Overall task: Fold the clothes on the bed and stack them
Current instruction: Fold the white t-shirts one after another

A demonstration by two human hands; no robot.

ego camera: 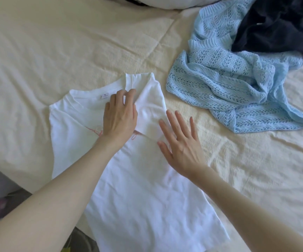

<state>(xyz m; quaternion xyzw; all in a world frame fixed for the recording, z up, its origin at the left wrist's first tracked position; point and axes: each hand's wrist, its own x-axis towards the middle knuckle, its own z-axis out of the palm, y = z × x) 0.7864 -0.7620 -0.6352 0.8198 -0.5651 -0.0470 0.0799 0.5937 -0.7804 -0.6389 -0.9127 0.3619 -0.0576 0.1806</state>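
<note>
Lying flat on the cream bedsheet (56, 51) in front of you is the white cotton T-shirt (128, 197), collar away from you and hem toward you, with a faint pink print across its chest. Its right side is folded inward over the front, so the short sleeve (151, 99) lies across the body near the collar. A small white size tag (104, 96) shows inside the neckline.

Your left hand (119, 119) rests on the shirt just below the collar, its fingertips bent down onto the edge of the folded sleeve; you cannot tell whether they pinch the cloth or only press it. Your right hand (181, 142) is spread wide and flat, fingers straight and apart, holding nothing, lying over the folded right edge where shirt meets sheet.

Beyond your right hand, well apart from the shirt, a light blue open-knit sweater (229, 79) lies crumpled. A dark navy garment (278, 28) is heaped on its far side, touching it. A white pillow (174, 1) sits at the far edge of the bed.
</note>
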